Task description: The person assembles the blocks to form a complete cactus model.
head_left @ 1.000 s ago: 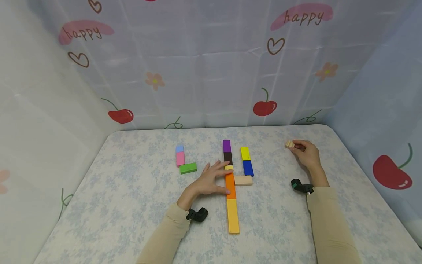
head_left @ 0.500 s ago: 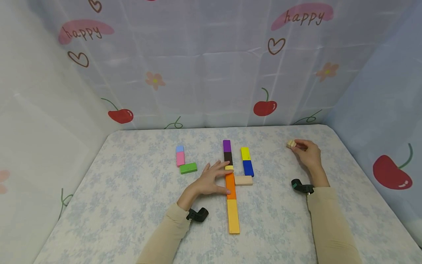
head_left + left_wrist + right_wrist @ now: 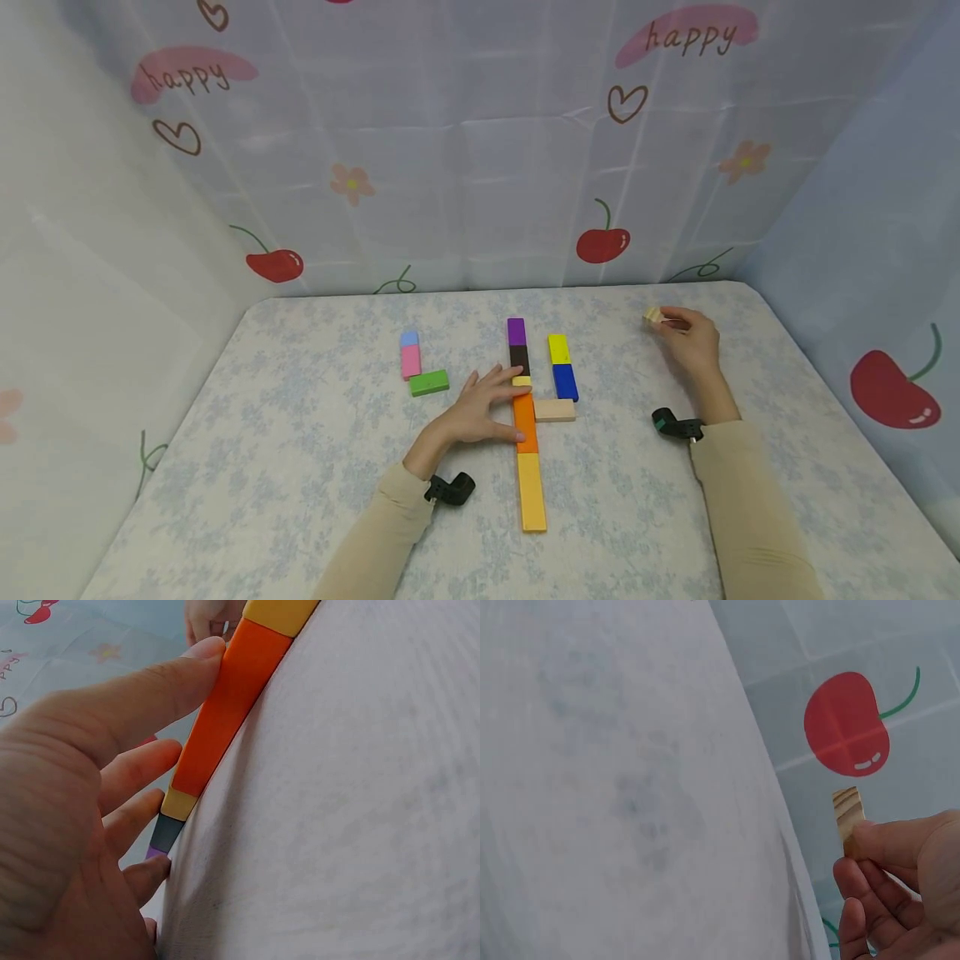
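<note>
In the head view, my left hand [image 3: 474, 412] lies spread over a straight row of blocks, its fingers relaxed. Its thumb touches the orange block [image 3: 527, 421], and fingertips rest at the small pale yellow block [image 3: 521, 381]. A dark brown block [image 3: 519, 360] and a purple block [image 3: 516, 332] continue the row at the far end; a long yellow block [image 3: 532, 493] forms the near end. Off to the right, my right hand [image 3: 692, 342] pinches a small wooden block [image 3: 847, 814] with striped grain between thumb and fingers, held above the table's far right.
A plain wooden block [image 3: 555, 410] sits crosswise against the row's right side. Beyond it lie a bright yellow block [image 3: 558, 348] and a blue block [image 3: 566, 383]. Left of the row are light blue [image 3: 408, 338], pink [image 3: 410, 362] and green [image 3: 429, 382] blocks.
My right hand has shifted slightly left and farther away, carrying the wooden block. The left hand and the blocks on the table stay as they were.
</note>
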`<state>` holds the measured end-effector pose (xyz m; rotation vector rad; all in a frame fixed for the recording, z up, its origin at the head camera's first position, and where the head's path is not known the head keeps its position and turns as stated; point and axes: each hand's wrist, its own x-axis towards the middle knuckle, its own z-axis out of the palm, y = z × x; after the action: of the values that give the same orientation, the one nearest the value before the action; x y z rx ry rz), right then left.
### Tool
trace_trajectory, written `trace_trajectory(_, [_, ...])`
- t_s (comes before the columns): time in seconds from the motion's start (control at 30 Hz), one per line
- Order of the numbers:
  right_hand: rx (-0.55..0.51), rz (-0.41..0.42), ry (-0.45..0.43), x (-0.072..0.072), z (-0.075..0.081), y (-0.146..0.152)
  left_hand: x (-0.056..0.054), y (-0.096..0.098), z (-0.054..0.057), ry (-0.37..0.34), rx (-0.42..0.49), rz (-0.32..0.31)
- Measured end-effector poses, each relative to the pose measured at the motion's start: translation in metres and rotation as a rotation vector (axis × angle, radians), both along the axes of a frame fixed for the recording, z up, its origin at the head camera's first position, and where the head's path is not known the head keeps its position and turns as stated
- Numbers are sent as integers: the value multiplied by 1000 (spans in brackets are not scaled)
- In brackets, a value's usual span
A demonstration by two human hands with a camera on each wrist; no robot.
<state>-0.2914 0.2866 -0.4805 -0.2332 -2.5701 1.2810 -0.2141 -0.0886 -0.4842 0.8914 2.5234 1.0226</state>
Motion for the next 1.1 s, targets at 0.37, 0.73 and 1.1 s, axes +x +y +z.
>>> trace_trajectory(0.37, [-53,118,64,-15,33,-47,0,0,0,-1,-11,3])
trace_trajectory(0.73, [-78,291,95,-45,69,-102,1,0,2,-3,5,0])
trace_trajectory(1.1, [10,375,-36,-73,61,-146,-1,0,-1,-2,-1,-2])
